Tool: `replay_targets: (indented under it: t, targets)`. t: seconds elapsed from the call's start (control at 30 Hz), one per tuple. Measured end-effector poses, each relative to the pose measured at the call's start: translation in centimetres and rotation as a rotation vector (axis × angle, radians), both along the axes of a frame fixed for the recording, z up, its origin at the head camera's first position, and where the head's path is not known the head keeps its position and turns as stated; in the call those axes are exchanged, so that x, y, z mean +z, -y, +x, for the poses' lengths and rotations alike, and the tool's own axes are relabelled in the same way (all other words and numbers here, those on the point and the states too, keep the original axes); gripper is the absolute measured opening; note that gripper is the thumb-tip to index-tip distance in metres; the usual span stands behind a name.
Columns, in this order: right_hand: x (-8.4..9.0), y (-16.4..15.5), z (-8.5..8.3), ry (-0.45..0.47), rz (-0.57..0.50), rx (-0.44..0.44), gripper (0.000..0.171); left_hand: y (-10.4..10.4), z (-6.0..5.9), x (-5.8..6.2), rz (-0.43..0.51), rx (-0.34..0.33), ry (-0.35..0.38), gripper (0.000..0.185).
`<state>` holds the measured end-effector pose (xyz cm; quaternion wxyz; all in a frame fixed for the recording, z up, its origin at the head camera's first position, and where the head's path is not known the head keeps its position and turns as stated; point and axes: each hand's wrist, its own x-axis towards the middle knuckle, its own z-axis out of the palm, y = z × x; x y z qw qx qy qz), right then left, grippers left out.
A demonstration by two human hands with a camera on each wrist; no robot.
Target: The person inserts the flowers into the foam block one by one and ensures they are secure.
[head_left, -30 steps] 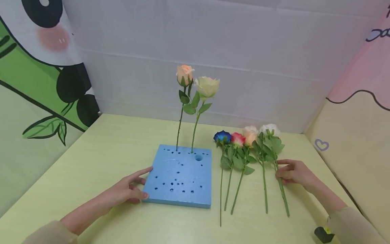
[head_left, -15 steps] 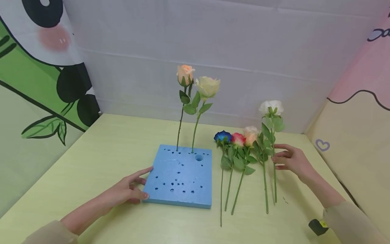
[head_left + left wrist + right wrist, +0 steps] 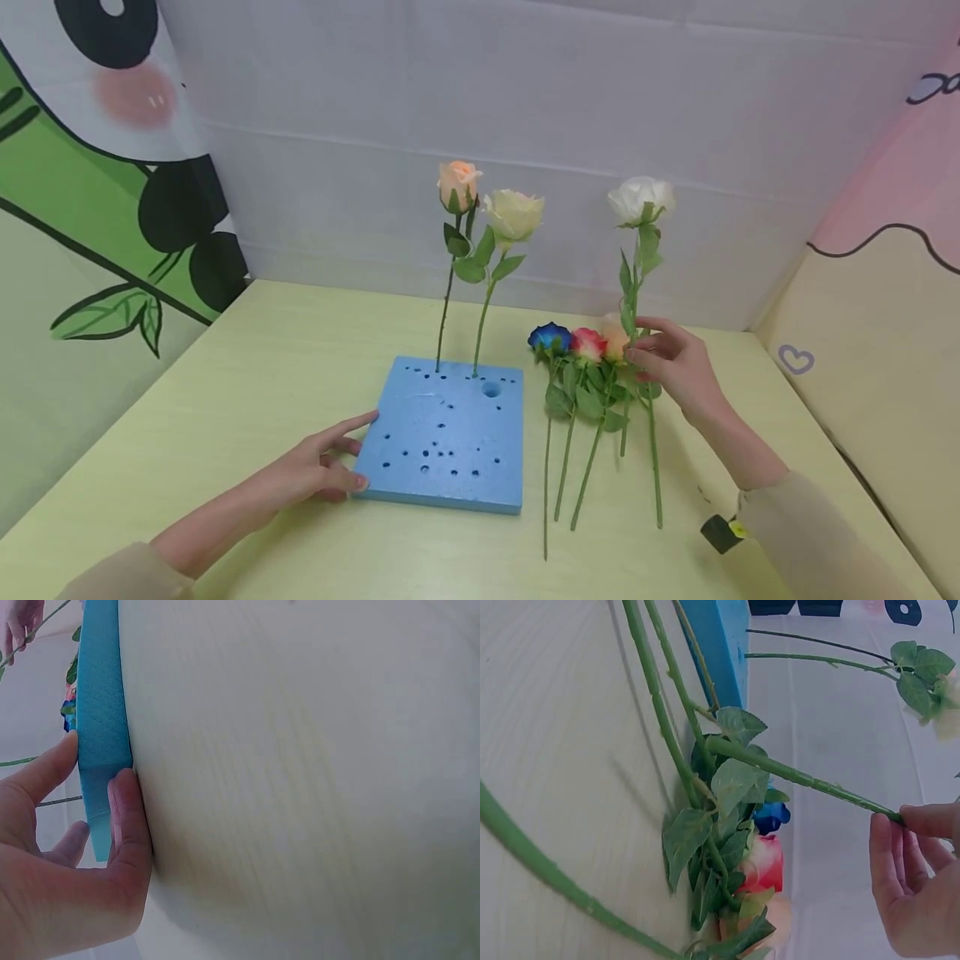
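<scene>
A blue foam block [image 3: 442,433] with several holes lies on the table. A peach rose [image 3: 457,183] and a cream rose [image 3: 513,215] stand upright in its far edge. My left hand [image 3: 330,467] rests against the block's near left corner, fingers straight; in the left wrist view the thumb [image 3: 131,817] touches the block [image 3: 101,712]. My right hand [image 3: 671,362] pinches the stem of a white rose [image 3: 640,198], held upright above the table right of the block. Its stem [image 3: 802,778] runs to my right fingers [image 3: 900,862].
A blue rose [image 3: 549,337], a red rose [image 3: 587,343], a pale peach rose [image 3: 613,337] and one more stem [image 3: 654,467] lie side by side on the yellow-green table [image 3: 225,383]. Cloth walls close in the back and both sides.
My right hand has lifted the white rose off the table, stood it upright and carried it up and leftward. The left hand and the block have not moved.
</scene>
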<state>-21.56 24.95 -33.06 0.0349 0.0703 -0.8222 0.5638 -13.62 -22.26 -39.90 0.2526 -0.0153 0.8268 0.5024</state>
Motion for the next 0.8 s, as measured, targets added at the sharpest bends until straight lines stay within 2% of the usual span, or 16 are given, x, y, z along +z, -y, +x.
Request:
replay_targets:
  t: [0.13,0.33,0.6,0.8]
  targets:
    - [0.1,1.6,-0.6,-0.051,-0.057,-0.004,0.042,0.0,0.0,-0.1,0.006,0.001,0.002,0.089]
    - [0.4,3.7,-1.4,-0.105,-0.119,-0.015,0.043,-0.1,0.0,-0.1,0.012,0.001,0.003,0.089]
    - [0.7,6.5,-2.6,-0.183,-0.141,-0.048,0.04,-0.1,0.1,-0.1,0.009,0.011,0.009,0.089]
    - [0.4,8.3,-3.2,-0.264,-0.102,-0.009,0.037,-0.1,0.0,-0.2,0.011,0.013,0.01,0.088]
